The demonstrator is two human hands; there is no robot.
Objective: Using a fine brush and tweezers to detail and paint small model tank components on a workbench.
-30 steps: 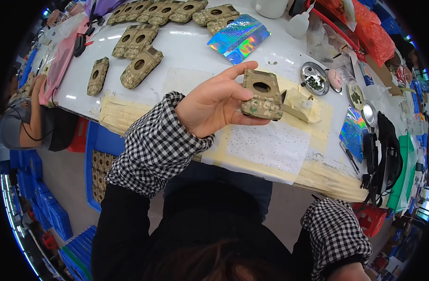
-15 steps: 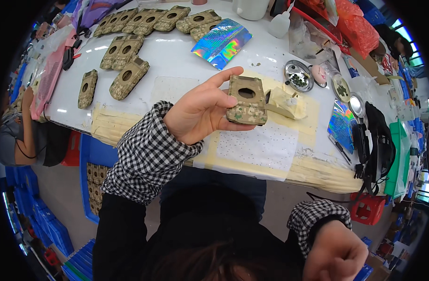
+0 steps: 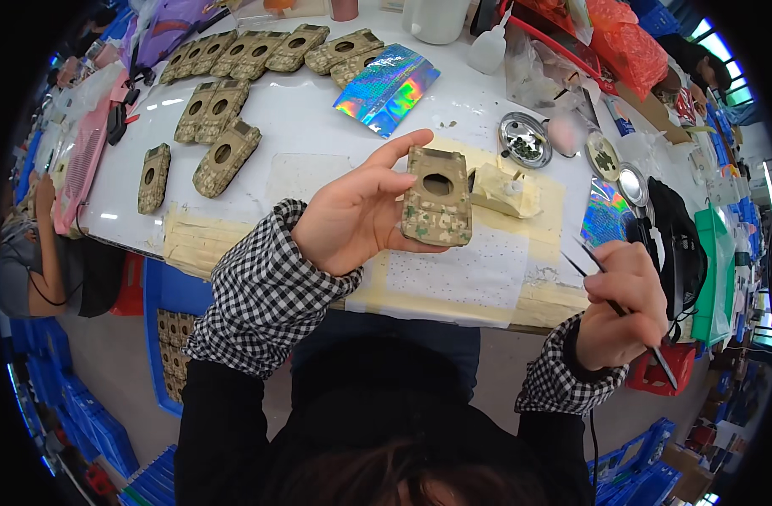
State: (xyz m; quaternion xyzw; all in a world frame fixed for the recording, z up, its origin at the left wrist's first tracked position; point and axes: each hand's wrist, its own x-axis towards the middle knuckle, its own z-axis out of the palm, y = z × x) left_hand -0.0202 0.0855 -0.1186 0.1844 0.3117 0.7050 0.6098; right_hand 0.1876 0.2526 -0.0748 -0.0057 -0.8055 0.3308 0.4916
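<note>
Grey flr (image 3: 120, 358) under wht tbl (image 3: 297, 110) w/ taped edge (image 3: 196, 240), bright windows (image 3: 734, 69) upper R.

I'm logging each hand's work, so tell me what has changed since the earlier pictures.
The right hand has come from the picture's lower edge toward the table and now holds dark tweezers. The left hand keeps its grip on the camouflage-patterned shell; similar shells on the table stay put.

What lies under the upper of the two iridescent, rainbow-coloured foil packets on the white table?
A camouflage-patterned, tank-shaped shell partly shows past the upper-left edge of the foil packet; its overlapped part is hidden. Whether anything else lies beneath cannot be seen.
</note>
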